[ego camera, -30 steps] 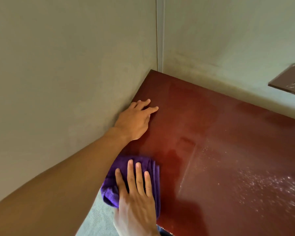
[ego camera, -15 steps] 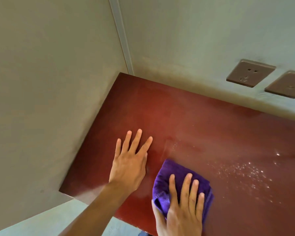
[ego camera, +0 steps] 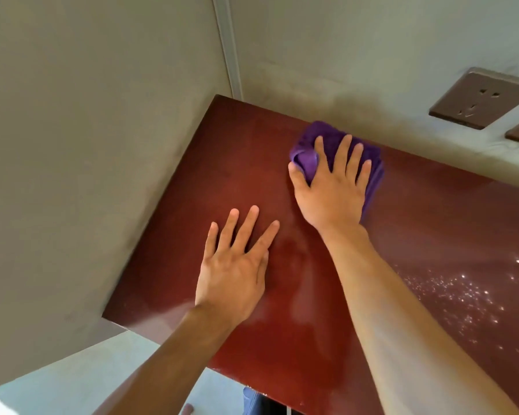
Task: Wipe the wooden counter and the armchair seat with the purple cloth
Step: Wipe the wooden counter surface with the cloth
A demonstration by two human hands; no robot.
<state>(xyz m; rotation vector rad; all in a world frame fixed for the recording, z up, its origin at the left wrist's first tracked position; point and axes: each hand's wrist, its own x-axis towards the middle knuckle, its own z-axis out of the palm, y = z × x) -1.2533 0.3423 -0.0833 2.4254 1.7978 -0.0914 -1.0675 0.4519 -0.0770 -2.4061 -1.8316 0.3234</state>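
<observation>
**Cloth pushed to the back edge of the counter**

We are looking down over our own two bare arms at a dark red wooden counter (ego camera: 357, 295) that fits into a corner between two pale walls. Our right hand (ego camera: 331, 187) lies flat with fingers spread on the purple cloth (ego camera: 307, 145), pressing it to the wood, not gripping it in a fist. The cloth sits bunched at the far edge of the counter, touching or just short of the back wall, below and to the left of a brown wall socket (ego camera: 481, 98). Our left hand (ego camera: 234, 265) holds nothing; it rests open, palm down, on the bare wood nearer to us, apart from the cloth.

Half a second ago the cloth was close to the counter's near edge, just beside the left hand. It has now travelled away from us to the back, while the left hand has stayed braced in about the same place. We judge this to be one forward stroke of the wipe.

To the right, a scatter of bright specks (ego camera: 459, 292) glints on the surface, perhaps droplets or dust; we cannot tell which. That patch looks unwiped, so the counter seems only partly done. No armchair is in view
</observation>
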